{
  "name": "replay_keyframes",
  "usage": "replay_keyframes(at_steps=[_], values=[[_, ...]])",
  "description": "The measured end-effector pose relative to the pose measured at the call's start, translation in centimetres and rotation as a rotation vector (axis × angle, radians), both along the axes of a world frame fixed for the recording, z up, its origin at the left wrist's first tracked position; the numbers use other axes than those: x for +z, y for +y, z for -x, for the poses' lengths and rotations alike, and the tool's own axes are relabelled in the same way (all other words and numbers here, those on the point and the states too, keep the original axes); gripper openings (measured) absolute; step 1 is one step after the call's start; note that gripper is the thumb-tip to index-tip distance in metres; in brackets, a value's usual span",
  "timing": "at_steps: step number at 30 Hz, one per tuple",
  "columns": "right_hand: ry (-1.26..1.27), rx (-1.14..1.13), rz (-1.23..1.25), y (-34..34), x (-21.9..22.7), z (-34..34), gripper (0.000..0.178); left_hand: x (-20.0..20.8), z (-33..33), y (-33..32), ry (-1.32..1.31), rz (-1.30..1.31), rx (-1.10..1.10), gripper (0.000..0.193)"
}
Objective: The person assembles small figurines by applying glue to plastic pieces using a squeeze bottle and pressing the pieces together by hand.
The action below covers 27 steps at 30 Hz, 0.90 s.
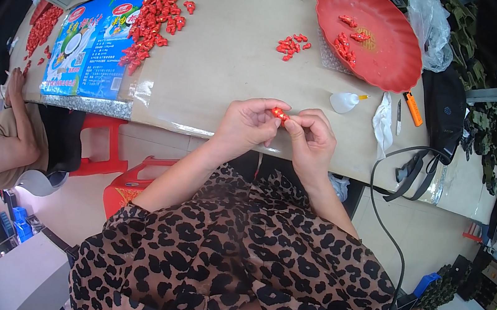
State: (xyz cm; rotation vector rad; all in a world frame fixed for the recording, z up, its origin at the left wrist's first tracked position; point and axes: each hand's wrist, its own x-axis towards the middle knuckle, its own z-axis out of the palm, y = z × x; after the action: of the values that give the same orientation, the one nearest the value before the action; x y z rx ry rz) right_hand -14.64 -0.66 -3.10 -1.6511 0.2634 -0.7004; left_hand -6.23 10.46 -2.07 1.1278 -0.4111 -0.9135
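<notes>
Both hands meet at frame centre, just past the near edge of the tan cardboard-covered counter (236, 59). Left hand (246, 123) and right hand (313, 140) each pinch one small glossy red moulded piece (278, 115) between thumb and fingertips; the piece sits at the join of the two grips, held above the counter edge rather than resting on it.

Around them: small loose cluster of red pieces (290, 46) at 12 o'clock of the hands; large scalloped red plastic tray (392, 61) at 1 o'clock, a few pieces inside; white squeeze bottle with orange nozzle (344, 102) lying at 2 o'clock, crumpled white cloth (383, 124) and orange-handled cutter (413, 109) beyond it. Long heap of red pieces (150, 23) on a blue printed bag (90, 49) at 10 o'clock. Another person (3, 135) sits at far 9 o'clock.

Judgement: work this small goes best with fingertip grips close together, forearms steadied, piece turned toward the eye, pressure light so it does not slip or deform.
</notes>
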Motion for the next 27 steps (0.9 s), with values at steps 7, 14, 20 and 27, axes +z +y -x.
replay_keyframes(at_steps=[7,14,20,27], values=[[-0.016,-0.01,0.015,0.06,-0.14,-0.09,0.003,-0.12,0.07,-0.01,-0.023,0.01,0.01,0.024],[-0.016,-0.012,0.011,0.11,-0.29,-0.1,0.004,-0.21,0.13,-0.05,-0.023,-0.005,0.026,0.024],[-0.019,-0.011,0.013,0.09,-0.17,-0.06,0.004,-0.35,0.18,-0.09,-0.022,-0.003,0.026,0.024],[-0.024,-0.016,0.021,0.06,-0.28,-0.09,0.004,-0.36,0.17,-0.1,-0.027,-0.014,0.03,0.024]])
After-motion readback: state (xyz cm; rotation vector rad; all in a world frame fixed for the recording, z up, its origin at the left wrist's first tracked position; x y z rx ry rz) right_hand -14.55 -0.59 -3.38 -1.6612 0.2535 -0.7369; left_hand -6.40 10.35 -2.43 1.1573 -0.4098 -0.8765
